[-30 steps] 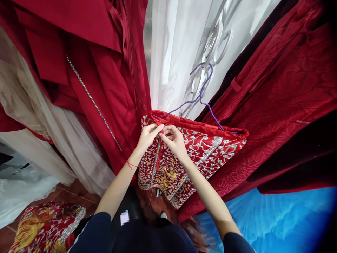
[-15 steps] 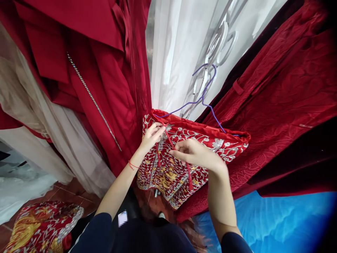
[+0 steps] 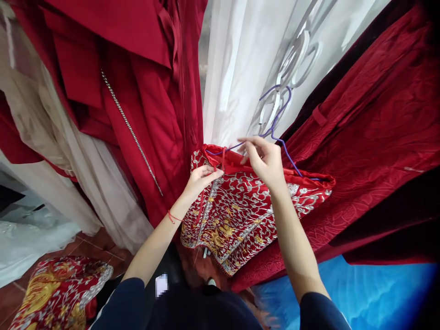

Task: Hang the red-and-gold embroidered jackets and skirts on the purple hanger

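A red skirt [image 3: 240, 201] with silver and gold embroidery hangs from a purple wire hanger [image 3: 286, 153], its waistband gathered along the top. My left hand [image 3: 202, 178] is closed in a pinch at the waistband, on a red drawstring [image 3: 223, 158]. Part of that drawstring stands up by the hanger's wire; its other end dangles down the skirt front. Above the waistband, my right hand [image 3: 264, 158] is beside the hanger, thumb and forefinger apart, fingertips slightly blurred. I see nothing held in it.
Red gowns hang at the left [image 3: 151, 91] and right [image 3: 371, 137]. A white metal scroll rack [image 3: 302, 50] supports the hanger before white drapery [image 3: 227, 68]. Blue fabric [image 3: 371, 293] lies lower right. Another embroidered red garment [image 3: 58, 288] is lower left.
My right hand has risen from the skirt front to above the waistband. The drawstring that hung below it now stands up near the hanger wire. My left hand keeps its pinch.
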Demonstrator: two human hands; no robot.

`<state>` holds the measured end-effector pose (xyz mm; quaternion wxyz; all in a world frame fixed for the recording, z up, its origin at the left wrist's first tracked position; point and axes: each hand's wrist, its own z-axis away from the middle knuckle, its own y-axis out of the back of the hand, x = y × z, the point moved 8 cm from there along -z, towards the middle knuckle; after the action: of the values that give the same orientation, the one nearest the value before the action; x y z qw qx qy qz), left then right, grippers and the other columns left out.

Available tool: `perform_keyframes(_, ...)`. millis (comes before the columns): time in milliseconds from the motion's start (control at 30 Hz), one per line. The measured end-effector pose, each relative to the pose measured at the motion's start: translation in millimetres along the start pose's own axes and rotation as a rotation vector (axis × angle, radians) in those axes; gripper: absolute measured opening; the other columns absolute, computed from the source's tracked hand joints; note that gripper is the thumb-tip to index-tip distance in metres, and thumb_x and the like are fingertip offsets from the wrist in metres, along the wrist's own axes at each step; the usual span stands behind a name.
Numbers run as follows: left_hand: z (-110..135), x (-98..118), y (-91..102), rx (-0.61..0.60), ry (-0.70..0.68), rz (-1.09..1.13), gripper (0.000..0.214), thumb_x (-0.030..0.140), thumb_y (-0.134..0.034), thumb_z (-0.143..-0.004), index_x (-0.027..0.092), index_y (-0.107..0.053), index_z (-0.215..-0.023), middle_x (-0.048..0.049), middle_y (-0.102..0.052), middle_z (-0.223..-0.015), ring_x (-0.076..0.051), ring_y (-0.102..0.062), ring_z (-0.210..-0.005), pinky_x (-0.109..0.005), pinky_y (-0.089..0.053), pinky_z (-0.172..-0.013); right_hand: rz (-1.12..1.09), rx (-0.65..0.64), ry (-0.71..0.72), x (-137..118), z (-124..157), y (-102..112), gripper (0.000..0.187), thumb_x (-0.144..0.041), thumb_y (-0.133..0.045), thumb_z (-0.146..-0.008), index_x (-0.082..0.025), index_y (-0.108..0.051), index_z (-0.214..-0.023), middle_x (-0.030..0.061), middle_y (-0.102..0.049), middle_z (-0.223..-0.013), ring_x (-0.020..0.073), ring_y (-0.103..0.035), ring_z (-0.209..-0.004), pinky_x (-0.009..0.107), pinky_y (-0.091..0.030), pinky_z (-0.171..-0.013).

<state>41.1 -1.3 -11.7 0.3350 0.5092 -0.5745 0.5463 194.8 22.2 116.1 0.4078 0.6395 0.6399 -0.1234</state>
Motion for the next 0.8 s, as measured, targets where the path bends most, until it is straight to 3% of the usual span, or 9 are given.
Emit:
perform_keyframes(67,-0.6,0.0,1.4,0.037,0.004,-0.025,0.039,0.040,-0.086,-0.058,0.015,-0.060,-0.072,0.0064,-0.052,-0.056,-0.004,-0.040,-0.049,-0.021,-0.031,-0.052,-0.016,-0.197,-0.045,3.1,14.0,-13.4,0.033,-0.037,-0.048,-0.093,-0.015,-0.068,-0.106,0.0023,-0.066,-0.071,0.0099,-0.057,-0.048,0.025,-0.044,-0.049)
perform_keyframes(133,-1.8,-0.8,0.5,0.045,0.013,-0.033,0.039,0.041,-0.085,-0.058,0.015,-0.059,-0.070,0.0055,-0.054,-0.056,-0.005,-0.045,-0.052,-0.022,-0.035,-0.055,-0.022,-0.492,-0.133,10.2,37.7,-35.5,0.030,-0.034,-0.046,-0.093,-0.015,-0.068,-0.100,0.0010,-0.066,-0.067,0.0095,-0.056,-0.045,0.024,-0.042,-0.047)
perform_keyframes(200,-3.1,-0.1,-2.7,0.025,-0.002,-0.039,0.038,0.041,-0.085,-0.059,0.015,-0.058,-0.069,0.0044,-0.056,-0.059,-0.007,-0.048,-0.056,-0.022,-0.038,-0.058,0.090,-0.743,-0.237,26.4,63.6,-56.2,0.025,-0.030,-0.047,-0.090,-0.016,-0.066,-0.084,0.0007,-0.064,-0.062,0.0093,-0.053,-0.044,0.024,-0.040,-0.048)
perform_keyframes(233,-3.7,1.1,-4.3,0.013,-0.022,-0.046,0.038,0.040,-0.085,-0.059,0.015,-0.058,-0.069,0.0036,-0.057,-0.061,-0.007,-0.050,-0.058,-0.022,-0.039,-0.060,0.178,-0.790,-0.278,37.5,71.4,-62.4,0.023,-0.028,-0.048,-0.089,-0.016,-0.063,-0.075,0.0004,-0.062,-0.058,0.0091,-0.051,-0.043,0.025,-0.039,-0.049)
perform_keyframes(333,-5.9,3.7,-6.6,0.003,-0.070,-0.058,0.037,0.037,-0.084,-0.059,0.015,-0.056,-0.067,0.0030,-0.058,-0.064,-0.007,-0.052,-0.061,-0.021,-0.040,-0.061,0.289,-0.615,-0.351,68.3,69.2,-68.9,0.030,-0.027,-0.046,-0.090,-0.019,-0.053,-0.062,-0.0006,-0.055,-0.050,0.0098,-0.046,-0.043,0.027,-0.038,-0.055)
perform_keyframes(467,-8.4,-6.4,-8.9,-0.022,0.051,-0.071,0.040,0.040,-0.078,-0.067,0.018,-0.045,-0.060,0.0099,-0.035,-0.047,-0.003,-0.030,-0.043,-0.020,-0.023,-0.045,-0.149,-0.342,-0.431,90.6,58.8,-79.9,0.046,-0.049,-0.039,-0.094,-0.020,-0.049,-0.059,-0.0031,-0.043,-0.047,0.0089,-0.035,-0.043,0.025,-0.030,-0.048)
perform_keyframes(633,-6.2,-19.5,-12.6,-0.110,0.175,-0.142,0.041,0.047,-0.067,-0.077,0.019,-0.045,-0.056,0.0089,-0.030,-0.046,-0.003,-0.025,-0.040,-0.022,-0.016,-0.043,-0.593,-0.188,-0.468,95.6,55.3,-89.6,0.052,-0.056,-0.066,-0.075,-0.022,-0.032,-0.054,-0.0083,-0.028,-0.049,0.0047,-0.020,-0.044,0.023,-0.014,-0.044)
perform_keyframes(733,-5.7,-15.9,-5.7,-0.104,0.102,-0.253,0.044,0.051,-0.065,-0.077,0.017,-0.050,-0.054,0.0074,-0.032,-0.045,-0.004,-0.026,-0.041,-0.023,-0.015,-0.045,-0.602,-0.114,-0.511,101.9,57.0,-84.2,0.052,-0.052,-0.071,-0.069,-0.023,-0.031,-0.055,-0.0105,-0.023,-0.048,0.0041,-0.018,-0.043,0.023,-0.013,-0.043)
perform_keyframes(800,-5.1,-4.5,1.3,-0.071,-0.014,-0.299,0.045,0.052,-0.063,-0.078,0.017,-0.049,-0.053,0.0063,-0.035,-0.046,-0.005,-0.028,-0.043,-0.024,-0.018,-0.046,-0.465,-0.108,-0.525,106.3,60.8,-78.3,0.046,-0.050,-0.069,-0.071,-0.022,-0.036,-0.055,-0.0100,-0.027,-0.046,0.0044,-0.020,-0.043,0.023,-0.016,-0.042)
